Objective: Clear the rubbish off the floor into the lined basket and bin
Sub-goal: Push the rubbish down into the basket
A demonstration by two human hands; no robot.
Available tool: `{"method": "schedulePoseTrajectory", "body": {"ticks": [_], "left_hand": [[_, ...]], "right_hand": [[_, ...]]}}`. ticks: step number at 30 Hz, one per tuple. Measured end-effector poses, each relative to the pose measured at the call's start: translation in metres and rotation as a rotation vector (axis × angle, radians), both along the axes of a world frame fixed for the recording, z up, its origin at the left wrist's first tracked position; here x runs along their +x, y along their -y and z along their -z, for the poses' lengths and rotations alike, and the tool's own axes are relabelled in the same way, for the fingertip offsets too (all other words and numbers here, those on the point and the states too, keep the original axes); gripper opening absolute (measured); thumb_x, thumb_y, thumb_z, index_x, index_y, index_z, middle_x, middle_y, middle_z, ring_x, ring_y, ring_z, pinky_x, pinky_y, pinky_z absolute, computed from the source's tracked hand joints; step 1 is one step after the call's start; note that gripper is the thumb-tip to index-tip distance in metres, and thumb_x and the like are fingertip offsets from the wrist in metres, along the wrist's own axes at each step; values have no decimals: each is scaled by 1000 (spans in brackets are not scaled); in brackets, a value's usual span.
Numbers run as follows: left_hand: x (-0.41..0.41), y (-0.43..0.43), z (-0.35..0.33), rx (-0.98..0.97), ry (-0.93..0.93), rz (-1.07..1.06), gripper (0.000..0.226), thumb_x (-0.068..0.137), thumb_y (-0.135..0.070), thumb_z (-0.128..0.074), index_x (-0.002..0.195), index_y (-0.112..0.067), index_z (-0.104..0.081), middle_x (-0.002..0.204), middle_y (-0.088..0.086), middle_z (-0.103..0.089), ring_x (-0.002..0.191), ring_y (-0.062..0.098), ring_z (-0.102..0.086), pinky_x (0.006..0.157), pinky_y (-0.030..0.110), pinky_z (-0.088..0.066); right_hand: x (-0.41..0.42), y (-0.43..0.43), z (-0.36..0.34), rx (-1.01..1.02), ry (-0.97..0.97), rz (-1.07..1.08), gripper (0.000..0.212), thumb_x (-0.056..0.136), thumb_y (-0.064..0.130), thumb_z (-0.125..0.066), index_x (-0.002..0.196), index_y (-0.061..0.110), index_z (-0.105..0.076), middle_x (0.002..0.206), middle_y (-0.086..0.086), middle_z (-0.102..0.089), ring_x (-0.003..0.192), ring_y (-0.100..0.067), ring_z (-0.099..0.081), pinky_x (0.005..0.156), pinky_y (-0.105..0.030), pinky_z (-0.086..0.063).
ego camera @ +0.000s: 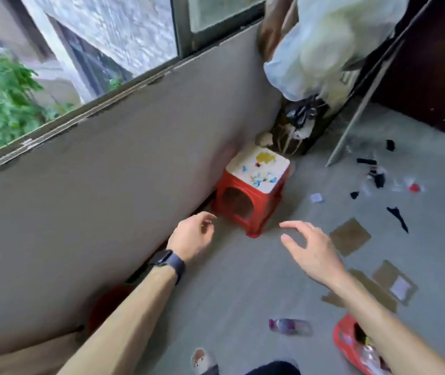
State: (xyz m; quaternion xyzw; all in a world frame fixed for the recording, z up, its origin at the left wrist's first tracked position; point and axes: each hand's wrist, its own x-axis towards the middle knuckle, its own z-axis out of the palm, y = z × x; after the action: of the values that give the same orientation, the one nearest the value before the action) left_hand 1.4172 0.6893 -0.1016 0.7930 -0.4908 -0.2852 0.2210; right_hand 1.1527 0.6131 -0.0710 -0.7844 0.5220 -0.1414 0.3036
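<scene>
By the wall (107, 158) a red tub (107, 304) shows partly under the left forearm. The left hand (193, 238), with a watch (168, 262) on its wrist, hangs over the floor (229, 280), fingers loosely curled and holding nothing. Just beyond it a red stool (253, 190) stands against the wall, between the hands and a white bag (324, 44) in the corner. The right hand (313, 250) is spread and empty. Rubbish lies on the floor to its right: a bottle (289, 326), cardboard (349, 236), a red wrapper (347, 341) and black scraps (397, 217) farther off.

Red stool (253, 190) with a white top at the floor's (243, 280) edge against the wall (107, 163), white bags (324, 44) in the far corner.
</scene>
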Motion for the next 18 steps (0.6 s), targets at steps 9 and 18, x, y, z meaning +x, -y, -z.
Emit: {"method": "schedulePoseTrajectory", "body": {"ticks": [9,18], "left_hand": [[-184,144,-50,-7,140,410,35,81,-35,-43,109,-34,-64,107,-6,-71,97,20,-67,83,35,-55],[-358,268,-53,-16,260,566,35,80,-32,-40,108,-35,-63,107,-9,-69,99,20,-65,83,33,-54]], "right_hand": [[-232,46,-25,-37,77,476,24,91,26,-66,113,33,-66,101,20,-58,93,-6,-50,81,-24,-35],[-386,124,-38,-23,171,576,31,94,23,-63,125,23,-63,123,10,-64,116,-10,-56,97,-29,-44]]}}
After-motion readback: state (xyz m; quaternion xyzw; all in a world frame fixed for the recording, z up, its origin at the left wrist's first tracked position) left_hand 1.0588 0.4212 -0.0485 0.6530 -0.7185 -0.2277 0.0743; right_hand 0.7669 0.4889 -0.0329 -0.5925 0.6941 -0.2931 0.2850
